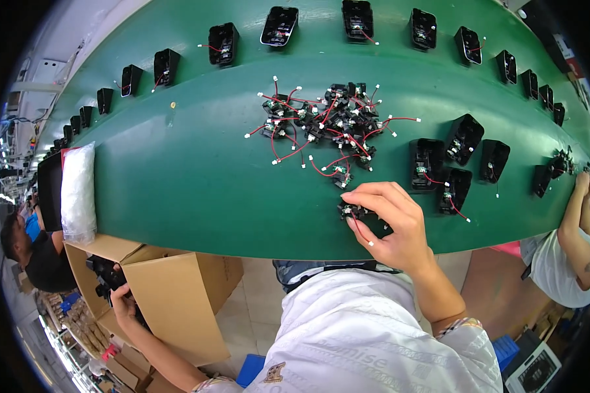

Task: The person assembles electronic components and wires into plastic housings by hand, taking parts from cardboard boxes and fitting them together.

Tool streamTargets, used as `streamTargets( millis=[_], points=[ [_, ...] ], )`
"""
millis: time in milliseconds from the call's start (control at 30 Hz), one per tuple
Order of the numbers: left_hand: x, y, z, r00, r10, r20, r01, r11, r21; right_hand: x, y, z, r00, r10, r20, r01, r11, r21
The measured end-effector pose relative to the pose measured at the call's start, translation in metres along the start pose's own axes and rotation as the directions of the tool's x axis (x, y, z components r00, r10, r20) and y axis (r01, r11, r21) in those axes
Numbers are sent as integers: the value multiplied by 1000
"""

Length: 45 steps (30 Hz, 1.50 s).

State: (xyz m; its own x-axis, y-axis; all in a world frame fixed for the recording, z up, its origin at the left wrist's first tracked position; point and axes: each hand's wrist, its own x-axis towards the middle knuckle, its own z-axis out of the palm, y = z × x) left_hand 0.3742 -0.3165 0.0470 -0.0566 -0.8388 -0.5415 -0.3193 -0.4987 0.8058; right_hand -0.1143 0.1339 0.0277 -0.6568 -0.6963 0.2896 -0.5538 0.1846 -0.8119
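Observation:
My right hand (400, 226) is at the table's near edge, thumb and fingers pinched on a small black plastic module (351, 211) with a red wire and white plug. Something dark shows beneath its palm, mostly hidden. Just beyond lies a heap of similar wired modules (337, 121), with one module (340, 177) closest to my fingers. Down at the left, my left hand (123, 305) reaches into an open cardboard box (167, 281). Its fingers curl against a black plastic part (105, 272) there; the fingertips are partly hidden.
Black housings (427, 164) cluster right of the heap, some with wired modules inside. More housings (223, 44) line the green table's (190, 177) far side. A clear plastic bag (78, 193) stands at left. Other people (564, 255) sit at the right and left.

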Motion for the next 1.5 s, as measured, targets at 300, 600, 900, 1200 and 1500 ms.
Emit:
streamTargets(
  millis=[300,600,900,1200,1500],
  points=[
    [-43,27,27,972,170,-162,-98,922,374,3,0,-1,1000,-12,15,12,1000,-8],
    [-118,105,171,548,799,248,-700,276,659,0,-12,5,1000,2,30,0,998,-64],
    [-119,62,358,324,521,790,-884,-131,449,-1,-9,4,999,-18,32,20,999,-44],
    [-108,87,160,581,814,-5,-541,391,745,0,-23,4,985,164,62,-165,986,9],
    [-22,-6,35,931,358,-75,-88,418,904,-6,-14,-1,986,77,149,-78,997,0]
  ],
)
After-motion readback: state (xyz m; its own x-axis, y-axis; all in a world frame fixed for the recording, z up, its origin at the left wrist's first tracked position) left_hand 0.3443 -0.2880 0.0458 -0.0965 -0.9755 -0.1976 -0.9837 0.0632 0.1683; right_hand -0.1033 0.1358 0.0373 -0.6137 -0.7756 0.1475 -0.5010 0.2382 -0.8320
